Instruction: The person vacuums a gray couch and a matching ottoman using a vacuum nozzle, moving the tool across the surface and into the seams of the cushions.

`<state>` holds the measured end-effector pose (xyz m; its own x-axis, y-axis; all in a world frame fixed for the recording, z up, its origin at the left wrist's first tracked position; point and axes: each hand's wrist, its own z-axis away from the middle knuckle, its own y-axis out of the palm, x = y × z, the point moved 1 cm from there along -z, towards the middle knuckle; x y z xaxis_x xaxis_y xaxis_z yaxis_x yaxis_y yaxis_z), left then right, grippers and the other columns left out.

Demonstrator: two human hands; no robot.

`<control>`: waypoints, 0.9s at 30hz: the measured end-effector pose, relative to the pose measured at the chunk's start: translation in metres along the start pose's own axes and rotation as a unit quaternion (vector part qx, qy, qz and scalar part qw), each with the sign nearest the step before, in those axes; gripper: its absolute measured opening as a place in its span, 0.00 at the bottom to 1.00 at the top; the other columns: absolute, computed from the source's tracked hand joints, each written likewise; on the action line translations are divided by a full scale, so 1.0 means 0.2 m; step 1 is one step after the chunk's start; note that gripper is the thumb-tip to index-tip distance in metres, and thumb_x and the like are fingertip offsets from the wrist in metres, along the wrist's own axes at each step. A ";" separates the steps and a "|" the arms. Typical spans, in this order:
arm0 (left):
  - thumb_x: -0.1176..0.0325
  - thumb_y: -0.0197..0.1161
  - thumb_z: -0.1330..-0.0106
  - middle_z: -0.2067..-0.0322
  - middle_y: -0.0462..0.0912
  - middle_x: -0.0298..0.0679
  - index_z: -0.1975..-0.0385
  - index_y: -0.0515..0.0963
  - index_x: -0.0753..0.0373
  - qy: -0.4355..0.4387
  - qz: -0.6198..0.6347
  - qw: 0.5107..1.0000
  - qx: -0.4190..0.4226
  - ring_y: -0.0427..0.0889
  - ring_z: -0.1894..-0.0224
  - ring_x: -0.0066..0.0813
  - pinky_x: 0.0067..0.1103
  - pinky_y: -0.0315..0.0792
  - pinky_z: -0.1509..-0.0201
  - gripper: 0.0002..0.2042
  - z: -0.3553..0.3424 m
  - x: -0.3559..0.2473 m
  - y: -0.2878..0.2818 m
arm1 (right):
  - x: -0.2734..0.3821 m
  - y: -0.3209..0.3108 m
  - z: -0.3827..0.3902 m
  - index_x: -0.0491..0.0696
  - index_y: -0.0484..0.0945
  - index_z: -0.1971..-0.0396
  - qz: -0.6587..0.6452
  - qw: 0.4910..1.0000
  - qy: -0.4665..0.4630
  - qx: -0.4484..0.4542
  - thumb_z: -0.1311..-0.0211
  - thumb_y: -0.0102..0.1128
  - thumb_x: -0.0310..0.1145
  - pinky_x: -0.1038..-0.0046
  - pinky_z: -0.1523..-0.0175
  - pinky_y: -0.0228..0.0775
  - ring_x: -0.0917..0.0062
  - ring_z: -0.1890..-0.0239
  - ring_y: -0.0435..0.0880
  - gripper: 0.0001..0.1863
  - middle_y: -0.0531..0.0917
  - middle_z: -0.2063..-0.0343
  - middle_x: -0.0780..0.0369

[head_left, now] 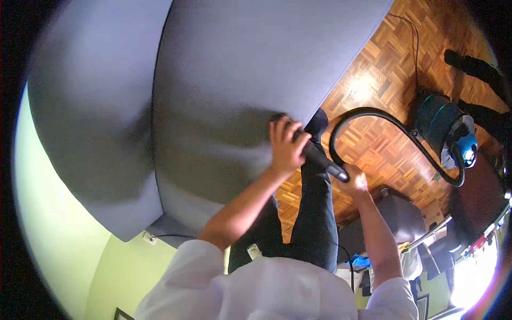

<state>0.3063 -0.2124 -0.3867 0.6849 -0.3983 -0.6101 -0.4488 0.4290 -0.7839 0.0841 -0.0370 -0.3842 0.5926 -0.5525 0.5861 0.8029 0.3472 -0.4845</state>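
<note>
You have both hands on a black vacuum wand [318,160], which slants across the front edge of a gray upholstered sofa [229,64]. Its far end lies over the seat, just inside that front edge; whether the tip presses on the fabric or hovers above it, you cannot tell from this view. Its near end sticks out past the edge, above your legs and the parquet floor [376,144].

Your left hand [288,146] is nearest the tip, laid over the wand from above. Its fingers are curled across the tube with small gaps between them, gripping it. Your right hand [353,181] clasps the near end, where the wand meets a black corrugated hose [373,111]. Those fingers wrap round the far side and are mostly hidden, so how close together they lie cannot be told.

From your right hand the hose arches over the parquet, then drops to a canister vacuum cleaner [437,120], dark with blue parts. The canister stands on the floor, well apart from the sofa's front edge. A thin dark cord [415,45] runs from near it toward that edge.

Another person's dark-clad legs [477,69] are beside the canister. Your own dark trousers [314,213] show below the wand, alongside the sofa's front edge. Past the sofa's near end, a white wall socket [150,238] with a plugged-in cable sits on the pale green wall [120,264].
</note>
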 end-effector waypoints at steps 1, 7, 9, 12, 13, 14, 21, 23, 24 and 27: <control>0.64 0.72 0.58 0.43 0.69 0.41 0.59 0.79 0.49 0.002 -0.011 1.000 -0.002 0.58 0.31 0.59 0.64 0.47 0.30 0.21 -0.01 -0.03 0.07 | -0.04 0.00 0.01 0.47 0.79 0.69 0.012 0.999 -0.013 -0.034 0.56 0.73 0.43 0.55 0.60 0.76 0.53 0.68 0.84 0.19 0.83 0.73 0.52; 0.59 0.75 0.51 0.41 0.70 0.41 0.56 0.79 0.49 0.053 -0.060 0.997 0.005 0.60 0.30 0.58 0.66 0.47 0.31 0.21 -0.18 0.22 -0.18 | 0.30 -0.04 -0.14 0.48 0.77 0.67 0.017 0.998 -0.063 -0.018 0.57 0.74 0.41 0.55 0.63 0.77 0.54 0.70 0.84 0.19 0.83 0.74 0.52; 0.63 0.73 0.49 0.38 0.69 0.43 0.52 0.79 0.50 0.038 -0.125 0.991 -0.037 0.60 0.30 0.59 0.65 0.48 0.30 0.22 -0.33 0.32 -0.36 | 0.53 -0.05 -0.28 0.48 0.77 0.64 0.034 0.995 -0.086 -0.039 0.51 0.71 0.44 0.54 0.59 0.78 0.54 0.66 0.85 0.20 0.84 0.72 0.52; 0.56 0.72 0.43 0.33 0.66 0.46 0.41 0.75 0.48 -0.030 -0.209 0.975 -0.072 0.62 0.30 0.58 0.62 0.53 0.31 0.28 -0.54 0.60 -0.71 | 1.02 -0.09 -0.62 0.48 0.67 0.42 0.055 0.989 -0.117 0.073 0.43 0.65 0.47 0.53 0.50 0.78 0.49 0.58 0.86 0.32 0.85 0.64 0.47; 0.52 0.72 0.41 0.33 0.66 0.47 0.39 0.73 0.48 -0.062 -0.223 0.969 -0.083 0.63 0.30 0.58 0.57 0.55 0.29 0.29 -0.57 0.75 -0.84 | 1.26 -0.11 -0.73 0.46 0.65 0.41 0.076 0.983 -0.083 0.145 0.40 0.63 0.46 0.53 0.47 0.77 0.48 0.57 0.86 0.32 0.85 0.61 0.45; 0.50 0.71 0.40 0.34 0.68 0.48 0.38 0.72 0.49 -0.067 -0.188 0.974 -0.105 0.65 0.32 0.56 0.50 0.57 0.28 0.30 -0.62 0.87 -0.94 | 1.43 -0.14 -0.86 0.46 0.66 0.42 0.081 0.982 -0.103 0.139 0.39 0.62 0.46 0.53 0.46 0.77 0.49 0.56 0.86 0.31 0.85 0.61 0.45; 0.46 0.73 0.42 0.40 0.75 0.52 0.37 0.69 0.59 -0.098 -0.097 0.983 -0.119 0.75 0.38 0.48 0.35 0.68 0.33 0.37 -1.01 1.59 -1.45 | 2.20 -0.18 -1.47 0.42 0.74 0.54 0.096 0.972 -0.201 0.075 0.36 0.58 0.40 0.59 0.51 0.81 0.57 0.58 0.89 0.18 0.87 0.63 0.50; 0.49 0.76 0.44 0.43 0.77 0.50 0.43 0.73 0.60 -0.096 -0.061 0.985 -0.131 0.76 0.41 0.47 0.37 0.69 0.35 0.33 -0.99 1.53 -1.32 | 2.08 -0.16 -1.47 0.42 0.75 0.53 0.105 0.972 -0.199 0.075 0.35 0.57 0.40 0.59 0.51 0.81 0.57 0.58 0.89 0.18 0.87 0.62 0.51; 0.50 0.76 0.45 0.44 0.77 0.49 0.46 0.75 0.60 -0.103 -0.067 0.983 -0.134 0.75 0.41 0.48 0.39 0.68 0.35 0.31 -0.95 1.52 -1.36 | 2.07 -0.16 -1.42 0.43 0.75 0.53 0.097 0.969 -0.210 0.084 0.35 0.57 0.40 0.58 0.51 0.81 0.57 0.58 0.89 0.18 0.87 0.62 0.51; 0.55 0.75 0.44 0.49 0.79 0.46 0.51 0.76 0.59 0.002 -0.259 0.950 -0.175 0.74 0.42 0.50 0.43 0.64 0.36 0.25 -0.84 1.08 -1.09 | 1.75 -0.32 -1.17 0.50 0.74 0.44 0.097 0.978 -0.094 0.160 0.36 0.58 0.49 0.56 0.47 0.78 0.55 0.53 0.86 0.25 0.87 0.60 0.51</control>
<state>0.4561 -0.5280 -0.3678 0.8641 -0.4858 -0.1314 -0.2159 -0.1221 -0.9687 0.2252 -0.4290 -0.2998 0.7129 -0.3146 0.6268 0.6356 0.6675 -0.3878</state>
